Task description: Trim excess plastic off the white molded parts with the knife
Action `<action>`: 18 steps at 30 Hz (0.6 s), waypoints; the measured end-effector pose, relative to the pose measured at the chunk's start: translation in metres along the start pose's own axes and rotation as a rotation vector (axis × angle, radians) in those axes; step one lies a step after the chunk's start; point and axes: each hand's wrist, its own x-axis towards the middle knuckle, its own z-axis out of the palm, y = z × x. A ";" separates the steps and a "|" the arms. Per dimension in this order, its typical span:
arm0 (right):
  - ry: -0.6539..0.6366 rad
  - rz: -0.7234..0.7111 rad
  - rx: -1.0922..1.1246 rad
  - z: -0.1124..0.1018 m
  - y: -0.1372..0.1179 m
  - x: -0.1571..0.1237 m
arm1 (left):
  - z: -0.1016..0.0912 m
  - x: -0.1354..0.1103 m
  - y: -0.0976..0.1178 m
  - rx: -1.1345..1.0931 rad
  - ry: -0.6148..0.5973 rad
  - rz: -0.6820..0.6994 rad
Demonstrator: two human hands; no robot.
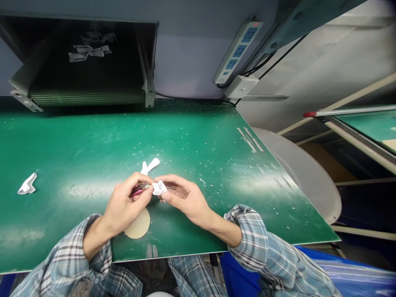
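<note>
My right hand (190, 202) is closed on a small white plastic part (159, 188), pinching it between thumb and fingers. Close against its left side, my left hand (125, 204) is closed around a small hand tool (139, 189) with a pink and dark handle. Its exact kind is mostly hidden by the fingers. The left fingertips meet the white part. Just beyond the hands, a white forked plastic piece (151, 166) lies on the green table (198, 144). A round cream-coloured disc (138, 226) lies partly beneath my left hand.
Another white plastic piece (27, 184) lies at the far left. At the back, a conveyor belt (86, 97) carries several white pieces (89, 53) inside a dark opening. A power strip (238, 51) is mounted at the back right. White specks dot the tabletop. Blue bins (241, 272) stand below the front edge.
</note>
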 end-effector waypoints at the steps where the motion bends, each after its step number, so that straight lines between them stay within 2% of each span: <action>1: 0.012 0.022 -0.007 -0.001 -0.002 0.000 | -0.001 0.000 0.000 0.033 -0.008 0.015; 6: 0.047 0.093 -0.034 -0.006 -0.007 0.003 | -0.005 -0.002 -0.009 0.380 0.034 0.217; 10: 0.033 0.110 -0.020 -0.007 -0.008 0.004 | -0.002 -0.003 -0.017 0.635 0.025 0.303; 18: 0.030 0.132 -0.049 -0.006 -0.008 0.003 | -0.001 -0.001 -0.015 0.798 0.058 0.383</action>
